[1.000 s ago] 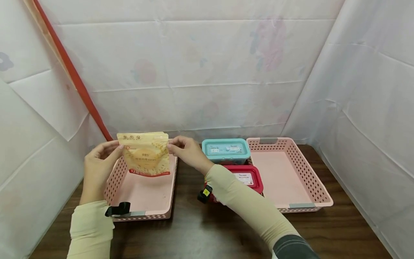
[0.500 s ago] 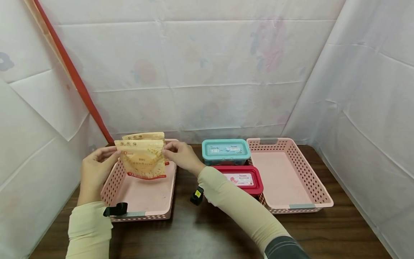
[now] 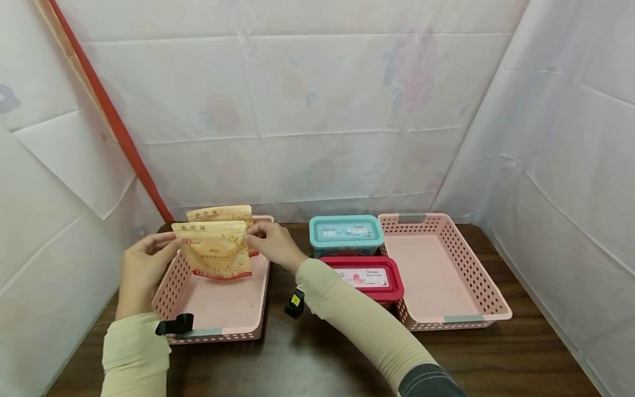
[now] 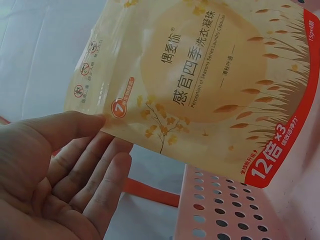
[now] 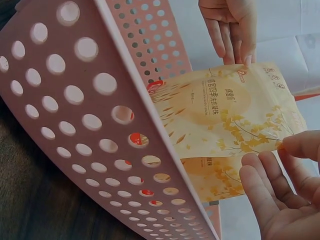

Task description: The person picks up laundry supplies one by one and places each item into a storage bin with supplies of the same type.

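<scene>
A yellow laundry capsule pouch (image 3: 215,251) with a red bottom band hangs upright over the left pink basket (image 3: 223,309). My left hand (image 3: 144,270) pinches its left edge between thumb and fingers; the left wrist view shows that hand (image 4: 75,170) at the pouch's upper side. My right hand (image 3: 278,245) pinches the opposite edge, and the right wrist view shows its thumb and fingers there. Just behind stands a second matching pouch (image 3: 223,213) in the basket, mostly covered by the front one.
A teal-lidded box (image 3: 346,229) and a red-lidded box (image 3: 369,278) stand to the right of my right hand. Beside them is another pink basket (image 3: 441,275). White cloth walls (image 3: 317,99) enclose the dark wooden table (image 3: 278,358).
Both hands have moved slightly down and left, toward me, with the front pouch. The second pouch, hidden behind it earlier, now shows at the back of the basket.
</scene>
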`<state>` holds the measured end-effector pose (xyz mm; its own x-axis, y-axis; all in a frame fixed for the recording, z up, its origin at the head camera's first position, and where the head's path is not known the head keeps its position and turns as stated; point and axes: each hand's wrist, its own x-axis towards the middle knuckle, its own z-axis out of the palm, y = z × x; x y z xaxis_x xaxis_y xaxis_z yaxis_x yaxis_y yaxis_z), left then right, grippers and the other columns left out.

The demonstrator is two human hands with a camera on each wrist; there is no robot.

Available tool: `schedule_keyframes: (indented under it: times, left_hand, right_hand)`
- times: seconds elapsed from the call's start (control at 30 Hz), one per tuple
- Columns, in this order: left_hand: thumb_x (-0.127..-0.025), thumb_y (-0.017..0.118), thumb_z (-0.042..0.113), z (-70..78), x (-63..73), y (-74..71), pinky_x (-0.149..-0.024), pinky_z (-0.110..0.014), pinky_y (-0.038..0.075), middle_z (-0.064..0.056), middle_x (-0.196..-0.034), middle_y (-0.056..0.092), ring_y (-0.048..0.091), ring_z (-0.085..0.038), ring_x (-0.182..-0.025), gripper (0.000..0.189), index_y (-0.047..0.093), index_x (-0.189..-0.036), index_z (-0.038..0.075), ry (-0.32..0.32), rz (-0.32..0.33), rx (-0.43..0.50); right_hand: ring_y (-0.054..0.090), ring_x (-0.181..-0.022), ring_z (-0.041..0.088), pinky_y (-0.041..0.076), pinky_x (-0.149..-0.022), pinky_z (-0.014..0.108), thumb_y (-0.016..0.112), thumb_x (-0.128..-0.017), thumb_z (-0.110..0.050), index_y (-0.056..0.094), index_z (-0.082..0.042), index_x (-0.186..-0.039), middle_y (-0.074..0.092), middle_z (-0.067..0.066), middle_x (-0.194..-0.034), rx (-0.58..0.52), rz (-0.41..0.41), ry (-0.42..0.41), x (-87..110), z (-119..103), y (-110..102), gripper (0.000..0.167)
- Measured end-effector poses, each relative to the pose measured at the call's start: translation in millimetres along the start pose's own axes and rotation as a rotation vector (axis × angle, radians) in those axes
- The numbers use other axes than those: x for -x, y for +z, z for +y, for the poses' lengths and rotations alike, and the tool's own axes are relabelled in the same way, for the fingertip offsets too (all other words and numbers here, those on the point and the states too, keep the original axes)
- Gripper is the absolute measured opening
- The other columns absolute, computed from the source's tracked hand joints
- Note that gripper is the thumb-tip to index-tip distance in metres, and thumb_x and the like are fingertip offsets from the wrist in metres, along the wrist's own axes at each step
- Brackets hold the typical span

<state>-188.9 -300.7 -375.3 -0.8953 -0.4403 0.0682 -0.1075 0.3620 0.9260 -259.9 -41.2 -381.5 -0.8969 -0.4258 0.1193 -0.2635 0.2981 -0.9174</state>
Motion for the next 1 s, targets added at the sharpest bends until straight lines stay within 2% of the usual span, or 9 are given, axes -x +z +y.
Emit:
schedule_keyframes:
  times: [0.23, 0.4, 0.5, 0.63, 0.73, 0.83, 1.0]
  left_hand:
    - [-0.093, 0.072, 0.039, -3.4, -1.8, 1.4, -0.069, -0.018, 0.054, 0.021, -0.086, 0.064, 0.065, -0.003, -0.083, 0.050, 0.065, -0.129, 0.004, -0.031, -0.033, -0.068]
    - [-0.095, 0.070, 0.037, -6.5, -3.8, 1.5, -0.070, -0.015, 0.052, 0.022, -0.086, 0.062, 0.060, 0.001, -0.085, 0.053, 0.061, -0.133, 0.001, -0.035, -0.070, -0.082]
    - [-0.096, 0.068, 0.039, -8.3, -4.3, 0.8, -0.070, -0.017, 0.051, 0.017, -0.092, 0.064, 0.059, 0.000, -0.086, 0.055, 0.060, -0.134, 0.002, -0.029, -0.088, -0.117]
    - [-0.097, 0.066, 0.042, -9.8, -4.9, 0.3, -0.071, -0.021, 0.051, 0.005, -0.105, 0.067, 0.059, -0.004, -0.090, 0.056, 0.059, -0.136, 0.003, -0.022, -0.105, -0.152]
    - [-0.097, 0.065, 0.042, -11.0, -5.8, 0.4, -0.070, -0.021, 0.052, 0.002, -0.108, 0.067, 0.058, -0.005, -0.090, 0.056, 0.059, -0.136, 0.003, -0.020, -0.107, -0.163]
    - [-0.097, 0.065, 0.042, -12.3, -6.8, 0.4, -0.070, -0.020, 0.052, 0.004, -0.106, 0.067, 0.058, -0.003, -0.089, 0.056, 0.059, -0.136, 0.003, -0.020, -0.110, -0.156]
    - [-0.096, 0.068, 0.041, -13.3, -7.6, -0.9, -0.072, -0.020, 0.052, 0.016, -0.097, 0.065, 0.060, -0.002, -0.090, 0.058, 0.057, -0.137, 0.002, -0.030, -0.132, -0.098]
  right_hand:
    - [0.060, -0.078, 0.007, 0.051, -0.067, 0.024, 0.067, -0.099, -0.026, 0.073, -0.015, -0.104, 0.065, -0.008, -0.089, 0.011, -0.013, -0.012, -1.4, 2.4, 3.5, 0.013]
    - [0.061, -0.081, 0.006, 0.052, -0.070, 0.025, 0.067, -0.099, -0.025, 0.073, -0.015, -0.104, 0.065, -0.010, -0.091, 0.020, -0.013, -0.006, -1.1, 2.5, 4.9, 0.013]
    - [0.061, -0.081, 0.006, 0.052, -0.071, 0.025, 0.067, -0.099, -0.026, 0.072, -0.016, -0.104, 0.065, -0.010, -0.091, 0.029, -0.020, -0.001, -1.2, 3.1, 5.4, 0.013]
    - [0.061, -0.080, 0.006, 0.052, -0.070, 0.026, 0.067, -0.099, -0.027, 0.072, -0.017, -0.104, 0.065, -0.010, -0.091, 0.028, -0.033, 0.010, -1.9, 4.6, 6.4, 0.012]
    - [0.061, -0.081, 0.006, 0.052, -0.071, 0.026, 0.067, -0.099, -0.027, 0.072, -0.017, -0.104, 0.064, -0.010, -0.091, 0.024, -0.037, 0.021, -2.1, 5.1, 7.2, 0.013]
    - [0.061, -0.081, 0.007, 0.052, -0.071, 0.026, 0.066, -0.099, -0.027, 0.072, -0.017, -0.105, 0.064, -0.010, -0.091, 0.025, -0.041, 0.026, -1.9, 5.2, 7.5, 0.013]
    - [0.061, -0.081, 0.007, 0.052, -0.071, 0.026, 0.066, -0.099, -0.027, 0.072, -0.017, -0.104, 0.064, -0.010, -0.091, 0.035, -0.041, 0.019, -3.1, 6.3, 7.9, 0.013]
